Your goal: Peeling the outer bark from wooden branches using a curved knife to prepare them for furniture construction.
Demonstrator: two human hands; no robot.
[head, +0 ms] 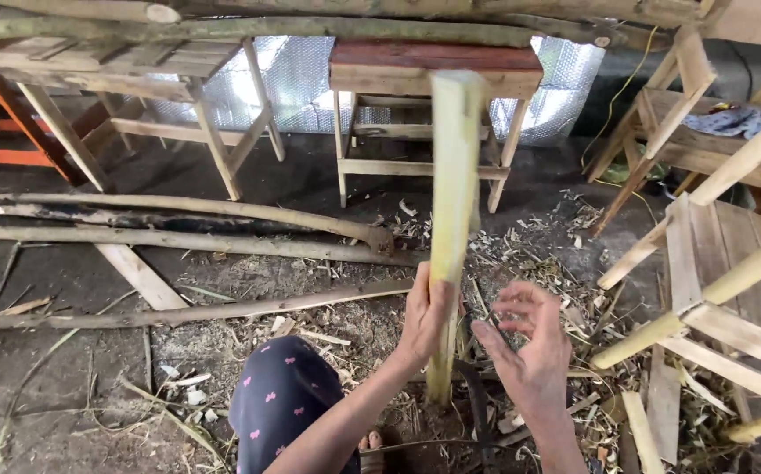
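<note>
the left hand (424, 316) gripped the bamboo (452, 219), which stood upright at centre frame with its foot on the littered floor (90, 386). the right hand (530, 347) hovered just beside it, fingers spread, holding nothing. a steady, firm hold seemed best.

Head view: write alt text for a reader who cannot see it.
A person's left hand grips an upright pale green-yellow bamboo piece while the right hand hovers open beside it, apart from it. Around them lie wood shavings on a dirt floor, long poles and wooden stools.
</note>
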